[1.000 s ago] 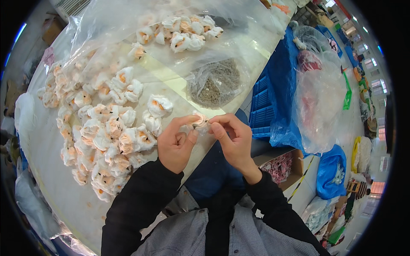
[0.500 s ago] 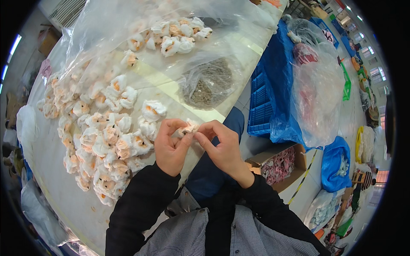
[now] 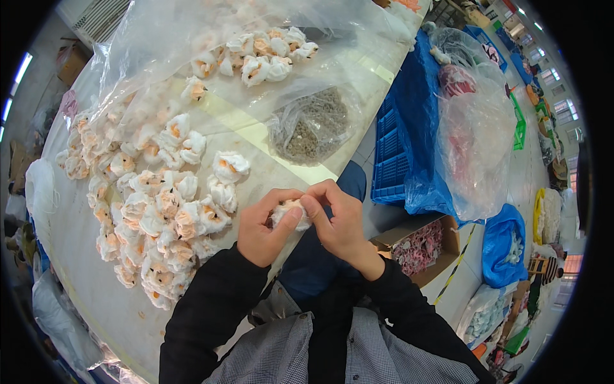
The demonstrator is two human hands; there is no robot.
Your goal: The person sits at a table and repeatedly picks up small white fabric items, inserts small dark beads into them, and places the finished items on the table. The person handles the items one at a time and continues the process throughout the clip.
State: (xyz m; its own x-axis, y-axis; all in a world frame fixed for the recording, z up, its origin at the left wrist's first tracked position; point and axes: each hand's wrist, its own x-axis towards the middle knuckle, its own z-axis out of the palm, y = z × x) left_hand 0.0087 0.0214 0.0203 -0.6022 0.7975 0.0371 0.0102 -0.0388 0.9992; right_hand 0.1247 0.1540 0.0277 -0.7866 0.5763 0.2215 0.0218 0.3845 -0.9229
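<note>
From the head view, the left hand (image 3: 263,232) and the right hand (image 3: 337,221) meet at the near edge of the surface (image 3: 96,301), fingers of both pinched on one small white-and-peach fabric flower (image 3: 291,214) held between them, just off the edge. The step looks like shaping or fitting this flower (its details are hidden by the fingers). Finished-looking flowers (image 3: 160,217) lie heaped to the left; a clear bag of small dark pieces (image 3: 313,125) sits beyond. Next likely calls for a steady pinch.
</note>
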